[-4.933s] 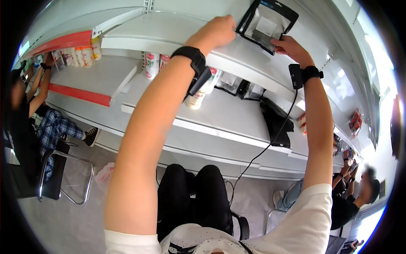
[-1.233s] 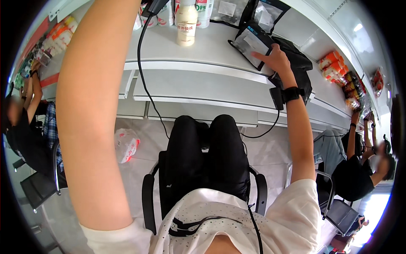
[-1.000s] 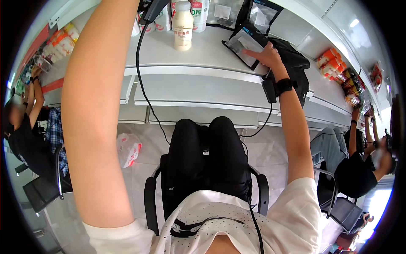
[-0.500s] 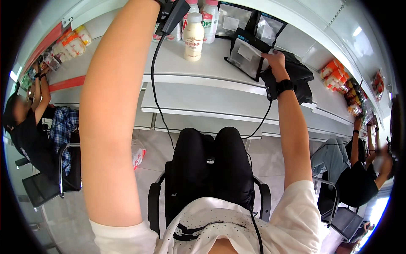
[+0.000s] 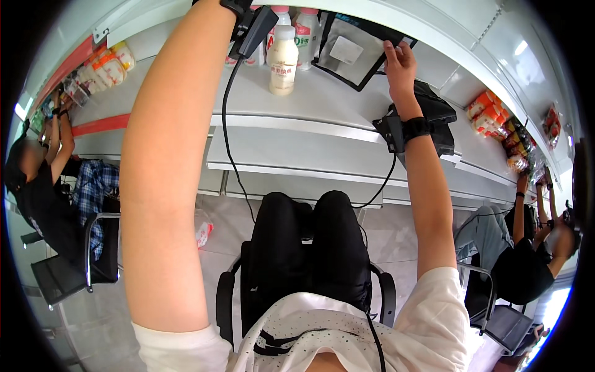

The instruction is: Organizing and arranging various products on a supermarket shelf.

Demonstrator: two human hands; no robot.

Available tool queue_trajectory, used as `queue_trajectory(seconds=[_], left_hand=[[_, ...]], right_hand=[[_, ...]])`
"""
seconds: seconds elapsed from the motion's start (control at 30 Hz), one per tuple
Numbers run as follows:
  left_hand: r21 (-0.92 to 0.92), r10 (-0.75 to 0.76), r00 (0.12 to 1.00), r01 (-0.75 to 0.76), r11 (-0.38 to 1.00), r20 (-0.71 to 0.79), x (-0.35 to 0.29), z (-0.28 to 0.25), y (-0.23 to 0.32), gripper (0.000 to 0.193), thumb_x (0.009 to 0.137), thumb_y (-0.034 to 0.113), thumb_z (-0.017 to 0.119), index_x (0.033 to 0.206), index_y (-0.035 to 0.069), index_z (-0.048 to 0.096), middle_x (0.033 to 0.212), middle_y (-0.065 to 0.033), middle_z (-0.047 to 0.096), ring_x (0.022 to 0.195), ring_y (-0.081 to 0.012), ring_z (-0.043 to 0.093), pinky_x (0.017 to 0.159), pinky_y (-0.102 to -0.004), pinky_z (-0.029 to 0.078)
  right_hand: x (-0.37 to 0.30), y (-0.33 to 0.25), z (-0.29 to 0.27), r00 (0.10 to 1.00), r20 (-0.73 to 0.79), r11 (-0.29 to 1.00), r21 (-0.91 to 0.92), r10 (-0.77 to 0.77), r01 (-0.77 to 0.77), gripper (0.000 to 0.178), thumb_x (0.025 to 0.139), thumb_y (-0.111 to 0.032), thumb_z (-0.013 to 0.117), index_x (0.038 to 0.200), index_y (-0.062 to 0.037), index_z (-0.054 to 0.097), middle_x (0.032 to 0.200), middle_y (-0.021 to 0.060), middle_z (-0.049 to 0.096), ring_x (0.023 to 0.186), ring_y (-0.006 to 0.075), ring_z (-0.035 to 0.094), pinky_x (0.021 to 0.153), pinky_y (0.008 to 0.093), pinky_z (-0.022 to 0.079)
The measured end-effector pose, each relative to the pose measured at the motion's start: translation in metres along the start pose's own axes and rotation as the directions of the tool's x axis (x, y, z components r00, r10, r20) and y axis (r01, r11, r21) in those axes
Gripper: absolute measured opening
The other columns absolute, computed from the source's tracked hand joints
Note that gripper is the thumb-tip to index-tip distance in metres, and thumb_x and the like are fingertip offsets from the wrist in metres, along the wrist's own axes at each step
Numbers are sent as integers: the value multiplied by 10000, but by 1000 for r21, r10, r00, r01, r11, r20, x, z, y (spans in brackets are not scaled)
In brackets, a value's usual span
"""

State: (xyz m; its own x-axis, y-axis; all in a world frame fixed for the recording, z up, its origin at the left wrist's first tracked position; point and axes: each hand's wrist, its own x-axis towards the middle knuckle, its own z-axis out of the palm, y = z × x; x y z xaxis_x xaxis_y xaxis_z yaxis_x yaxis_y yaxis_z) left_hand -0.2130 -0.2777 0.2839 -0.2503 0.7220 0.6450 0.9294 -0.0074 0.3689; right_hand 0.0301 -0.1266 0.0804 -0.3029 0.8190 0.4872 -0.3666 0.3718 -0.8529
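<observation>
My right hand (image 5: 400, 59) grips the right edge of a flat clear pouch with a black border (image 5: 350, 53). The pouch stands tilted at the back of the white shelf (image 5: 322, 102), just right of the bottles. A white bottle with a pale cap (image 5: 283, 59) stands in front of two more bottles (image 5: 307, 34). My left forearm (image 5: 180, 142) reaches up past the bottles, and its hand is cut off by the top edge. A black wrist device (image 5: 255, 28) with a cable hangs off that wrist. A black band (image 5: 415, 128) sits on my right wrist.
A black bag (image 5: 437, 115) lies on the shelf beside my right wrist. Orange snack packs (image 5: 489, 110) sit further right, more packs (image 5: 102, 62) far left. A person (image 5: 37, 186) sits at the left, another person (image 5: 527, 248) at the right. My black-trousered legs (image 5: 307, 248) rest on an office chair.
My right hand brought the pouch down from the upper shelf to the shelf beside the bottles. In the last half second it stood the pouch up further back.
</observation>
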Motion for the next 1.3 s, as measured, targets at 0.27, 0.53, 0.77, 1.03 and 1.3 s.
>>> queue_trajectory(seconds=[0.27,0.53,0.77,1.03,1.3], left_hand=[[-13,21,1000,-21,1000,12,0,-1,-4,257,836,154,595,1001,-16,695,990,-244,716,919,-339,701,838,-390,544],[16,90,995,-90,996,-37,2,5,-9,254,824,148,594,987,-6,713,939,-243,721,919,-334,704,831,-389,543],[19,20,998,-21,1000,58,-1,-4,-3,273,837,166,579,994,-11,714,900,-232,724,826,-319,711,784,-389,549],[-33,-73,997,73,997,5,1,-5,8,290,882,205,563,1015,-20,690,907,-245,717,833,-337,706,776,-397,549],[-8,126,988,-128,992,-94,-11,14,-10,264,926,172,509,1073,-7,635,996,-267,691,969,-420,664,848,-432,533]], right_hand=[[1,31,-10,965,251,650,-721,-76,239,478,829,-444,789,874,15,661,666,32,557,606,97,444,531,296,372],[-23,72,-43,986,118,813,-582,114,-25,638,782,-480,825,541,24,517,492,11,445,493,118,341,453,358,305],[-49,5,-40,982,185,869,-482,-22,110,314,888,-288,773,977,12,753,679,-27,611,628,47,465,578,239,402],[-95,-143,-62,950,312,953,-290,4,91,160,913,-186,742,923,-28,721,652,-83,526,560,9,398,490,205,265],[4,-239,-22,959,227,870,-423,-167,252,293,946,-291,692,821,-28,655,577,-62,410,515,38,332,490,238,221]])
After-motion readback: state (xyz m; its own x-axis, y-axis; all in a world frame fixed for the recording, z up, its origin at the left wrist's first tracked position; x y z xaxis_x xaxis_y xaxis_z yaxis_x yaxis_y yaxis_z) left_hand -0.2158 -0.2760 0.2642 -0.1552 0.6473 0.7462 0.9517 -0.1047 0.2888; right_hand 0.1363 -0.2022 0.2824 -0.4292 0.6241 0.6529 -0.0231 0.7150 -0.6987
